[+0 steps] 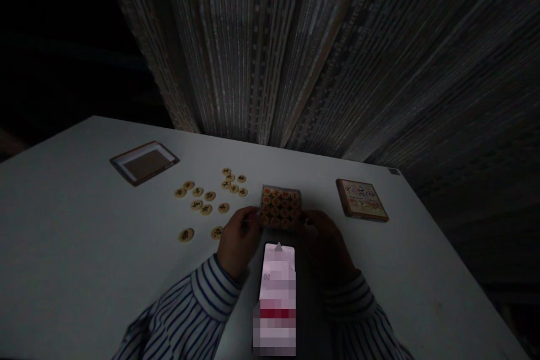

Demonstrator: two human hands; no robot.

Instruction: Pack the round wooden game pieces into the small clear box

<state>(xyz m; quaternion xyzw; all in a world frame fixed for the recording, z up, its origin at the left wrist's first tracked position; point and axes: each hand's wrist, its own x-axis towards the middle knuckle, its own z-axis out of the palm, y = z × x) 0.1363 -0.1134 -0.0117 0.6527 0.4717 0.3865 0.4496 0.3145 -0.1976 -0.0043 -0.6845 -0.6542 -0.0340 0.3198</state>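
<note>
A small tray [282, 187] stands near the middle of the white table. Rows of round Chinese chess pieces [276, 202] with red characters fill it. My left hand [238, 239] pinches the tray's left edge between thumb and fingers. At the opposite edge, my right hand [327, 244] has its fingers closed on the right side, though deep shadow hides some of them. Loose Chinese chess pieces [210, 196] with dark characters lie scattered to the left of the tray, one of them partly behind my left hand.
A lit phone [278, 270], its screen blurred out, lies between my forearms. An open shallow box part [147, 166] sits at the far left of the table [105, 236]. On the right is a flat box [361, 200] with a printed top. Curtains [261, 56] hang behind.
</note>
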